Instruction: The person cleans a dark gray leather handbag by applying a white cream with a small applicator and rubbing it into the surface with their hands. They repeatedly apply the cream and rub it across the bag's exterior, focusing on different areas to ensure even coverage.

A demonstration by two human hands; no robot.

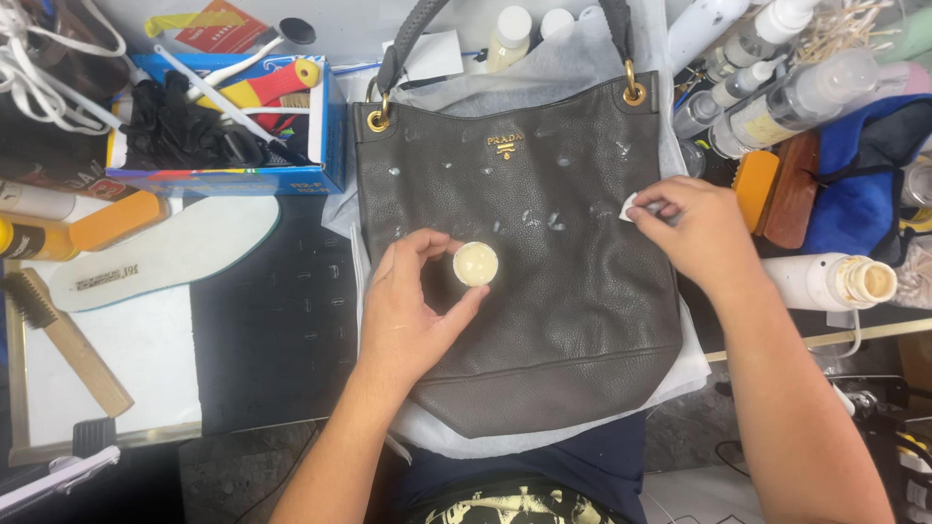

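Handbag (544, 291) beneath both hands — left (408, 311) pinching cream jar (476, 263), right (704, 233) gripping white pad (633, 208).

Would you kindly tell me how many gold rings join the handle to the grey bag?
2: one gold ring at the bag's upper left corner, another at its upper right corner. Any others would be hidden underneath.

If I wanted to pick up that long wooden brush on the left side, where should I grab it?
Grab the wooden brush by its plain handle, the lower end that slants toward you. The bristles sit at the upper end, so leave that part alone. The handle lies flat on the white board with bare space on both sides, so coming down from above and pinching its two long edges looks easiest.
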